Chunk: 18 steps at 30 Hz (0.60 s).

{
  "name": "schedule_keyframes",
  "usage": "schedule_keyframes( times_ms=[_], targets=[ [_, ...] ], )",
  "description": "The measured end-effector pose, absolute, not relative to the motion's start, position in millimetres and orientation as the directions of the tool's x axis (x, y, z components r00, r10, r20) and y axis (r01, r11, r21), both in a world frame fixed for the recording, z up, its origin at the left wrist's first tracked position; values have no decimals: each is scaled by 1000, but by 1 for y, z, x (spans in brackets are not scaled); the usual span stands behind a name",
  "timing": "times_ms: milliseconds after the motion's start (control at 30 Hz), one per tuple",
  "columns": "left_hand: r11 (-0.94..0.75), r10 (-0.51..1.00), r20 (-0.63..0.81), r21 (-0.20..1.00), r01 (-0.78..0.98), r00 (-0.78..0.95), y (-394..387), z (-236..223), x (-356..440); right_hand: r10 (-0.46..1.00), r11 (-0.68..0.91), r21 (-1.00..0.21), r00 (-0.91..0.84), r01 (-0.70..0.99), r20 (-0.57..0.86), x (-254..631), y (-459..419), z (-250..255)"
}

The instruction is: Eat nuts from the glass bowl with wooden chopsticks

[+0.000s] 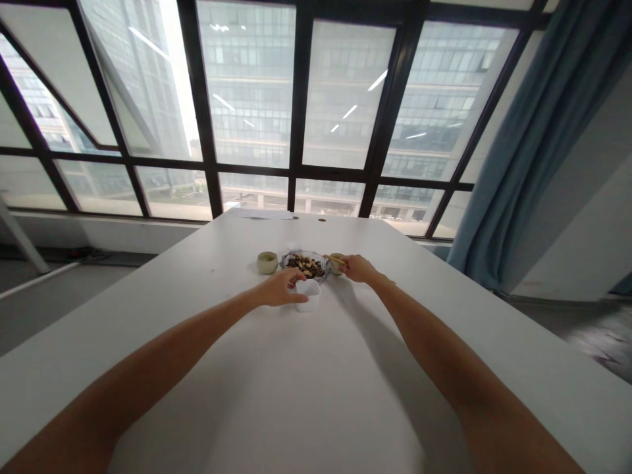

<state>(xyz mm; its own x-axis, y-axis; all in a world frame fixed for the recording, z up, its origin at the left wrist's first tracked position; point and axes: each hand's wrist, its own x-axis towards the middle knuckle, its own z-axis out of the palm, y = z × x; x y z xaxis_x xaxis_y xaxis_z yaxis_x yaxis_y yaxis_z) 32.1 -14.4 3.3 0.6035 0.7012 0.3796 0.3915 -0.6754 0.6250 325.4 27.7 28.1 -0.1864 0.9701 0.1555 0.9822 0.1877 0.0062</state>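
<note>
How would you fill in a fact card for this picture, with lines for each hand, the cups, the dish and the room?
Left hand: the left hand is at the white cup; how firmly it grips is unclear
Right hand: the right hand holds a thin tan stick
Green cups: one left of the dish; another right of it, partly hidden by the right hand
Dish: the dish holds dark and pale pieces
Surface: white table
Room: windows; blue curtain at right
</note>
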Motion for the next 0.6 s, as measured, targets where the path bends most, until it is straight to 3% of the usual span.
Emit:
schedule_keyframes(
  times_ms=[133, 267, 400, 600],
  targets=[
    [-723, 681, 433, 525, 449, 591, 0, 9, 30, 975, 167, 14, -168, 986, 143, 331, 29, 27],
    [-673, 725, 509, 379, 635, 464, 40, 23, 29, 978, 170, 23, -171, 985, 116, 335, 27, 30],
    [-573, 788, 382, 168, 803, 483, 89, 23, 37, 978, 173, 36, -176, 984, 111, 333, 22, 35],
    [-490, 852, 275, 123, 863, 445, 135, 9, 45, 979, 176, 47, -180, 983, 96, 329, 16, 44]
  ],
)
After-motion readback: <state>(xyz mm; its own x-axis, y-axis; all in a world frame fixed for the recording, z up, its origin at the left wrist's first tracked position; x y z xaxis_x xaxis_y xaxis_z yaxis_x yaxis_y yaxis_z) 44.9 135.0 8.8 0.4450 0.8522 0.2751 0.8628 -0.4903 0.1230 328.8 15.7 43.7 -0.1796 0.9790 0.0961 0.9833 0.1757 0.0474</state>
